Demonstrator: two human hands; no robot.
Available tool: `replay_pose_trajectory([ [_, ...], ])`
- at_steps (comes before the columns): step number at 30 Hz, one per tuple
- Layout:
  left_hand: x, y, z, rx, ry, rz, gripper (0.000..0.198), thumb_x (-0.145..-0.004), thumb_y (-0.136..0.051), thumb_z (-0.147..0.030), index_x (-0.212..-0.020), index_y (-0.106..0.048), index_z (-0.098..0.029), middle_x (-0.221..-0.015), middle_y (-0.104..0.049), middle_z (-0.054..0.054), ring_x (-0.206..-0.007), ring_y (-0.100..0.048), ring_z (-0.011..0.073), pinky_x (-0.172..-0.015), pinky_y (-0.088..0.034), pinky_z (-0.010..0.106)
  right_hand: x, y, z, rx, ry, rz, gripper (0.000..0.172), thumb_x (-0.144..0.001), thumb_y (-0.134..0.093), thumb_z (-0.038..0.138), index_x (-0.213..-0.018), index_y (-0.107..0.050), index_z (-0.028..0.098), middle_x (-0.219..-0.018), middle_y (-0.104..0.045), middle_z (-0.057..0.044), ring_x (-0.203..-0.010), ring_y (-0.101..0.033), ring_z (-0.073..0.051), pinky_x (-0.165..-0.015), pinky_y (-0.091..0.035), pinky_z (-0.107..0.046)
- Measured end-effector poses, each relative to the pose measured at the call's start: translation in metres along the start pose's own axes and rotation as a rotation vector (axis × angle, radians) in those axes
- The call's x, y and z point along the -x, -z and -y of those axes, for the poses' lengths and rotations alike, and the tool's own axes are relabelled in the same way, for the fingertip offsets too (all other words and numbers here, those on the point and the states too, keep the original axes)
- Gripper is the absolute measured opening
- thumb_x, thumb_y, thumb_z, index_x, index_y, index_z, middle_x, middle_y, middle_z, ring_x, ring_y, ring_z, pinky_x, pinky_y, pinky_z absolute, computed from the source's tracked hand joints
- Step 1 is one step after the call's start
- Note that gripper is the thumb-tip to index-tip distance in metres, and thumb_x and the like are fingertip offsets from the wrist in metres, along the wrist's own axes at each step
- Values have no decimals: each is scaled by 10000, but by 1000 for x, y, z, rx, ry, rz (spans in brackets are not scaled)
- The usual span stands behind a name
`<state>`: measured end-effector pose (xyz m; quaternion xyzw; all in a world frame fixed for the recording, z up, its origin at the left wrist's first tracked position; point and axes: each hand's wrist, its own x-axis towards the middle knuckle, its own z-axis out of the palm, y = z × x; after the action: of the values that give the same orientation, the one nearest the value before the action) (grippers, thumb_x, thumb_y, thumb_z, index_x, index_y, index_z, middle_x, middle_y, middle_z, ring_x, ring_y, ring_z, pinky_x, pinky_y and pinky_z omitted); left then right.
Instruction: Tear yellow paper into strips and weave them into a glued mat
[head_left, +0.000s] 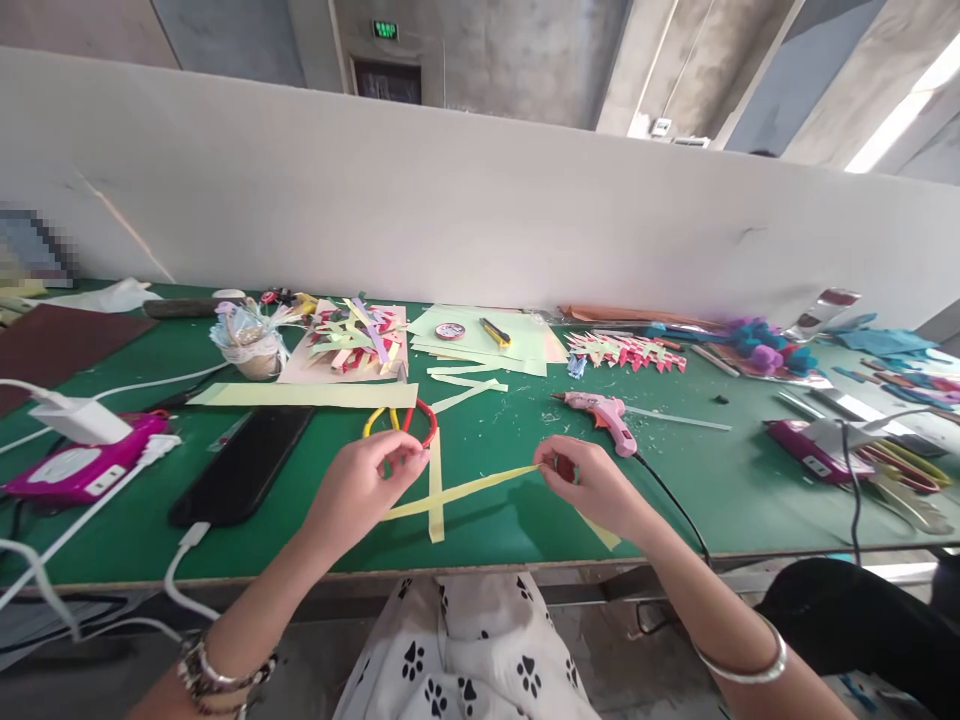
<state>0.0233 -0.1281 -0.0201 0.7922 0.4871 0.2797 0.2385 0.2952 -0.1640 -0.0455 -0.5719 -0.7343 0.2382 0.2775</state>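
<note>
A narrow yellow paper strip [469, 489] runs slantwise above the green table, its right part pinched between the thumb and fingers of my right hand [589, 482]. My left hand [371, 475] has thumb and fingertips pressed together over the strip's left part; whether anything is between them I cannot make out. Just right of those fingertips, another pale yellow strip [436, 515] crosses beneath the slanted one. Scissors with red and yellow handles [428, 425] lie behind my left hand, partly under a wide pale-green paper strip [300, 396]. Below my right hand a yellow strip end [602, 532] shows.
A pink glue gun [609, 418] with a black cord lies behind my right hand. A black phone [244, 465] and magenta power strips [105, 470] flank the workspace. Farther back are cut paper pieces [352, 340], pale-green sheets [517, 340], a cutter knife [495, 332] and tape [450, 331].
</note>
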Motion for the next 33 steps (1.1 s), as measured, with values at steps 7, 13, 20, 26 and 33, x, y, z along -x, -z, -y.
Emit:
replay_pose_trajectory([
  [7,-21,17,3,15,-39,29,343,-779,-482,-492,-958,-611,-229,-870,-634,25,-777,-605,182,-640,-469,235,-5,-2,0,-127,-76,-170,117,-780,-420,260,-830,-496,187,-623,-443,31,-482,-365,-88,-460,-298,-213],
  [13,-59,21,23,365,49,-37,383,-724,-583,-476,-976,-574,-187,-792,-525,-5,-528,-493,82,-523,-437,222,-3,-7,9,-154,-9,-8,70,-770,-427,219,-813,-476,193,-605,-434,39,-495,-351,-85,-472,-296,-211],
  [20,-90,10,16,699,-59,33,511,-684,-669,-403,-1117,-491,-197,-804,-524,-10,-601,-496,90,-553,-452,220,-15,-15,28,-302,68,304,265,-800,-513,362,-1013,-483,207,-766,-517,9,-539,-404,-75,-477,-331,-205],
  [26,-111,-22,1,791,-89,226,518,-652,-707,-366,-1099,-510,-190,-763,-520,-25,-633,-508,90,-582,-447,207,-73,-26,36,-573,-14,236,280,-802,-493,454,-847,-491,178,-647,-511,35,-478,-404,-58,-413,-329,-181],
  [33,-115,-51,22,841,96,147,391,-753,-554,-450,-986,-561,-136,-734,-559,20,-712,-563,140,-652,-473,265,-105,-42,16,-644,-40,191,348,-752,-538,510,-689,-442,181,-514,-456,79,-327,-381,-36,-327,-297,-174],
])
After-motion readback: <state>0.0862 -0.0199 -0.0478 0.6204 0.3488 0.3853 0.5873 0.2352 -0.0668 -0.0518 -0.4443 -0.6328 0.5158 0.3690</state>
